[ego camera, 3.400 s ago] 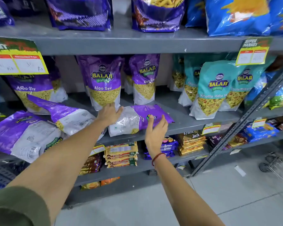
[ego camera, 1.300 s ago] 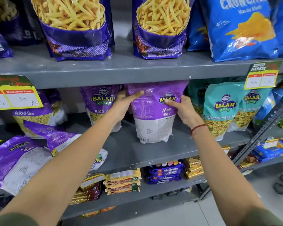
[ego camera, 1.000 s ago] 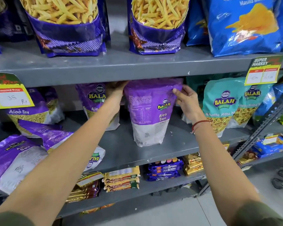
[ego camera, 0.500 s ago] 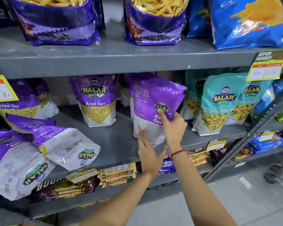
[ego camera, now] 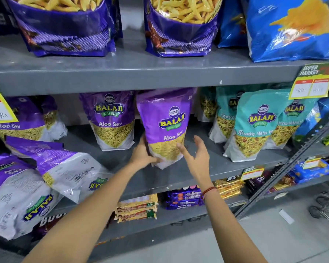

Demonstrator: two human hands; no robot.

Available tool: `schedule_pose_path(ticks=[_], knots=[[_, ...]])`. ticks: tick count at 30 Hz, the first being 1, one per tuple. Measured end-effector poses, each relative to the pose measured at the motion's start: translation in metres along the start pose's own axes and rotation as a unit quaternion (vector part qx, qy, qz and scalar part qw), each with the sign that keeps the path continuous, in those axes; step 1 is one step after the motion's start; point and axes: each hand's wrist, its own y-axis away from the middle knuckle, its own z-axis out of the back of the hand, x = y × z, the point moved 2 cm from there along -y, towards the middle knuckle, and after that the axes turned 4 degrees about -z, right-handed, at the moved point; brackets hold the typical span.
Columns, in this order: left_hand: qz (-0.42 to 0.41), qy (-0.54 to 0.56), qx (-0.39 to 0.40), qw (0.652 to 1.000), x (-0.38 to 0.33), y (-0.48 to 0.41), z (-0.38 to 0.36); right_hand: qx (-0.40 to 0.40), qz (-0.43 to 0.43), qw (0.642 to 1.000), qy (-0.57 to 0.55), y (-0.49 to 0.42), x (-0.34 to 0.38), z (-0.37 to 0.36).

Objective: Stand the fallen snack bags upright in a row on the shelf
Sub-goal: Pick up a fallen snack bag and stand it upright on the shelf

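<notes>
From the head camera, I take the purple Aloo Sev bag (ego camera: 164, 128) at the middle of the grey shelf (ego camera: 207, 168) as my landmark: it stands on its base there, tipped a little off vertical, front label facing me. My left hand (ego camera: 142, 154) is clamped on its lower left corner, fingers wrapped round the edge, while my right hand (ego camera: 197, 158) is spread open just beside its lower right side, the forefinger about at the bag, gripping nothing. I judge this to be the settling step for this bag: it needs squaring so it stands straight in line with the upright Aloo Sev bag (ego camera: 112, 120) just left of it. After that, the next move calls for turning to the two fallen bags well to the left of my landmark, the nearer fallen bag (ego camera: 65, 168) lying on the outer fallen bag (ego camera: 13, 196), both on their sides with printing upside down, so each will need lifting and turning before it stands. The landmark reads "BALAJI WAFERS" and "Aloo Sev"; right of it, the teal bags (ego camera: 254, 126) read "BALAJI" and "Khatta Mitha". Above and right of it, a yellow price tag (ego camera: 311, 82) says "SUPER MARKET", its handwritten figures too faint to read. Below it, packets (ego camera: 184, 198) show "HIDE &".
</notes>
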Motion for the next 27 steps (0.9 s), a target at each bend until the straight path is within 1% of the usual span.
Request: schedule_pose_path(ticks=[2,3,5,7,10,12,15,20,24,27], knots=[[0.008,0.060,-0.024,0.998,0.011,-0.002,0.011,0.054,-0.036,0.998,0.014,-0.017,-0.011,0.000],[0.011,0.067,-0.014,0.998,0.015,-0.001,0.013,0.082,-0.049,0.995,0.019,-0.025,-0.015,-0.002],[0.030,0.047,0.014,0.998,0.019,0.001,0.008,0.134,-0.067,0.989,0.014,-0.037,-0.020,-0.006],[0.034,0.023,-0.008,0.999,0.018,0.000,0.005,0.179,-0.064,0.982,-0.003,-0.048,-0.022,-0.012],[0.031,0.018,-0.044,0.998,0.013,-0.006,0.003,0.226,-0.056,0.972,-0.029,-0.061,-0.021,-0.018],[0.031,0.024,-0.056,0.998,0.010,-0.006,-0.003,0.233,-0.048,0.970,-0.048,-0.068,-0.022,-0.017],[0.029,-0.008,-0.077,0.997,0.003,-0.003,-0.014,0.232,-0.057,0.968,-0.075,-0.073,-0.025,-0.007],[0.019,-0.089,-0.079,0.993,-0.008,0.006,-0.026,0.241,-0.070,0.967,-0.045,-0.072,-0.033,0.008],[0.007,-0.089,-0.076,0.993,-0.008,0.018,-0.029,0.243,-0.070,0.967,-0.023,-0.064,-0.037,0.015],[0.006,-0.084,-0.071,0.994,-0.006,0.024,-0.031,0.228,-0.062,0.972,-0.013,-0.055,-0.040,0.018]])
